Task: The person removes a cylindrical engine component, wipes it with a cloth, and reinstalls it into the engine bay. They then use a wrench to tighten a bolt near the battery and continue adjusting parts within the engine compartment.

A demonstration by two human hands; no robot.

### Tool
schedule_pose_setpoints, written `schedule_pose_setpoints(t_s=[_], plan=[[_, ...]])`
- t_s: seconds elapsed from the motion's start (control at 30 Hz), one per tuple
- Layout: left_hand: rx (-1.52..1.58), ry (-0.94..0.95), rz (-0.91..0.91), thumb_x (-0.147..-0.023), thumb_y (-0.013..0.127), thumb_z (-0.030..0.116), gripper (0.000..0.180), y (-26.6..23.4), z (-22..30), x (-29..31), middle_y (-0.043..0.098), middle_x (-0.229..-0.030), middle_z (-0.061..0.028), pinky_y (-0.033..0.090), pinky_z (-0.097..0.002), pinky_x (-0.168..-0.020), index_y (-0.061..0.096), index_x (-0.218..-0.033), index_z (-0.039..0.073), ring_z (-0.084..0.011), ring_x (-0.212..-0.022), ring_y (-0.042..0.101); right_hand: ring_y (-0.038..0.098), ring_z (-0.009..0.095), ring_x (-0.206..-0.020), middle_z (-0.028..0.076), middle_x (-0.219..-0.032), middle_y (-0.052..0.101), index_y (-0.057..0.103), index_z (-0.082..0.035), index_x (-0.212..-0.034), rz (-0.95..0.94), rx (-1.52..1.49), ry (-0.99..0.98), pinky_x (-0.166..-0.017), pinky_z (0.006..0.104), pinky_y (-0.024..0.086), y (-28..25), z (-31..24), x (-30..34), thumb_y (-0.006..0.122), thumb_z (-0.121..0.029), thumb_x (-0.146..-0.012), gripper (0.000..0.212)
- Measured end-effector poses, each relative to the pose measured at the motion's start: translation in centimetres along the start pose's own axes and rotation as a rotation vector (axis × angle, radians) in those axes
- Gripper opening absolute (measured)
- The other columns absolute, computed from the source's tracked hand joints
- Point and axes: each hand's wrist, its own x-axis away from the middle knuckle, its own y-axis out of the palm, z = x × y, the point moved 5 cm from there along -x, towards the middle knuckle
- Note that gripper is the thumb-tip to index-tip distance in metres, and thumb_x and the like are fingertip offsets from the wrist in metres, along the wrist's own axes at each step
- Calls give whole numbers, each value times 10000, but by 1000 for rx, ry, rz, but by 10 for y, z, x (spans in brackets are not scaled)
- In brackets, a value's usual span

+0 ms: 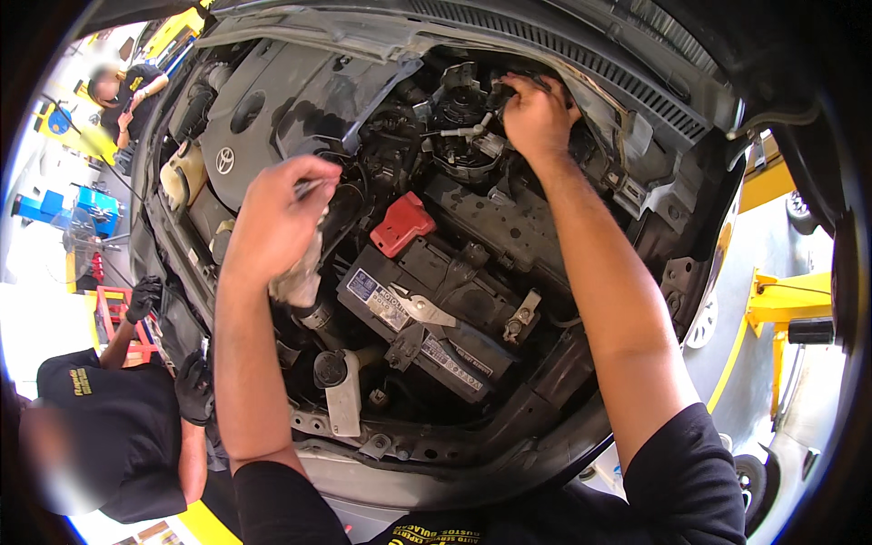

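My left hand point(272, 213), slightly blurred, is raised over the middle of the engine bay with its fingers closed on a small shiny metal piece point(312, 188) whose kind I cannot make out. Below that hand shows a pale crumpled thing point(300, 277); whether the hand touches it is unclear. My right hand point(540, 118) reaches to the back right of the bay, its fingers curled in among dark parts beside a round black assembly point(461, 113). What they grip is hidden. Between my arms sits a car battery point(368, 309) with a red terminal cover point(402, 222); a silver pliers-like tool point(422, 310) lies on it.
A grey engine cover point(272, 118) fills the left of the bay. A white reservoir neck with a dark cap point(331, 368) stands at the front. At the left, a gloved co-worker point(109, 427) leans at the car's edge; another person point(132, 100) stands farther off. A yellow lift point(790, 295) is at right.
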Motion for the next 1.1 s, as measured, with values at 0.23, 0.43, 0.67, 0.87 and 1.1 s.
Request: schedule_pose_setpoints(t_s=[0.23,0.43,0.67,0.87,1.1], plan=[[304,-286,-89,-919,615,-29,174,-10,-20,75,712,-1008,-47,477,-260,-858,681,-1079,-35,-95,-957,617,499,297,-1339,91,-1248,688,611,-290,-1368,-312,-123,-127,-1063,632,320,-5,-4,-19,609,-332,-959,411],[265,-216,-73,-910,634,-10,179,-7,-28,87,716,-982,-71,502,-273,-814,680,-1082,-36,-114,-913,643,567,312,-1282,75,-1273,689,597,-286,-1366,-431,-110,42,-1071,667,273,2,-6,-30,583,-468,-976,431],[261,-125,-75,-918,634,-17,189,9,-17,66,714,-982,-64,504,-270,-821,674,-1102,-33,-104,-905,634,678,202,-831,91,-914,719,717,-97,-1161,-325,-236,8,-788,340,523,15,2,-42,717,-282,-907,315],[227,-115,-129,-904,645,-21,185,29,-12,55,723,-990,-86,509,-280,-842,677,-1084,-43,-118,-924,649,652,146,-787,72,-861,720,711,-46,-1041,-298,-348,46,-751,310,509,27,10,-49,720,-230,-911,225],[212,-114,-121,-897,663,-2,189,35,-7,47,729,-995,-101,513,-295,-858,679,-1078,-54,-129,-936,656,623,158,-717,41,-732,632,725,-147,-1094,-312,-245,46,-715,326,509,17,1,-41,726,-291,-897,244]])
